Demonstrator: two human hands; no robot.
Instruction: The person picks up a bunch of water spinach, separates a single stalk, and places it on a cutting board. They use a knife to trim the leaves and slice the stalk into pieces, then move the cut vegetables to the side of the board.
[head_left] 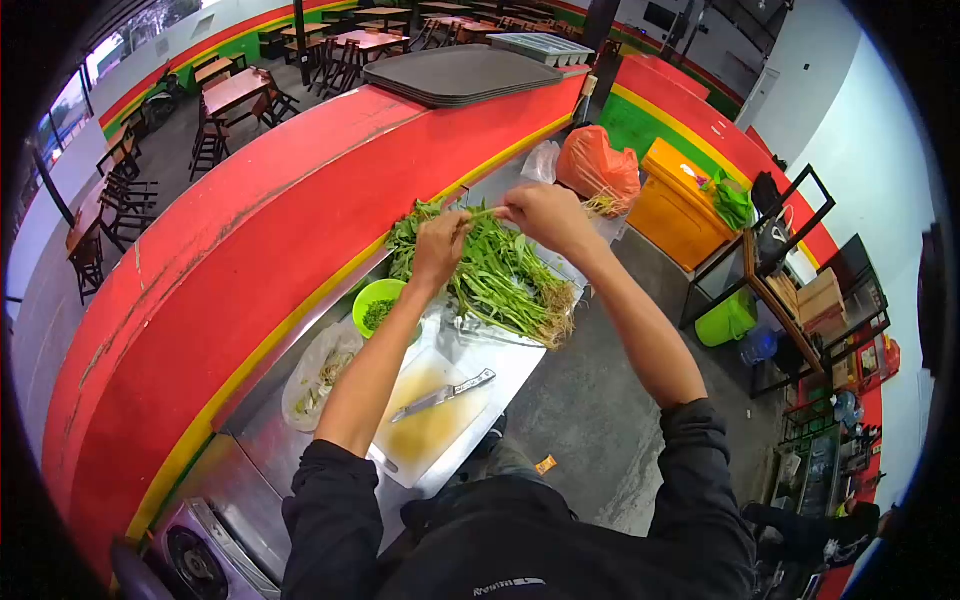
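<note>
My left hand [440, 247] and my right hand [549, 217] are raised over the metal counter, both with fingers closed. A thin green vegetable stem [486, 212] stretches between them, pinched at each end. Under my hands lies a big heap of leafy greens [497, 275] with long stalks and pale brown roots [555, 310]. Close to my left forearm stands a lime green bowl [371, 294] of finely chopped greens. Nearer my body, a knife [443, 394] rests on a white, yellow-stained cutting board [400, 465].
A clear plastic bag [305, 385] with plant scraps sits left of the board. A stove [195, 555] is at the near left. Along the counter runs a red wall [250, 255] topped with dark trays [460, 75]. Beyond the greens are an orange plastic bag [598, 162] and an orange box [680, 205].
</note>
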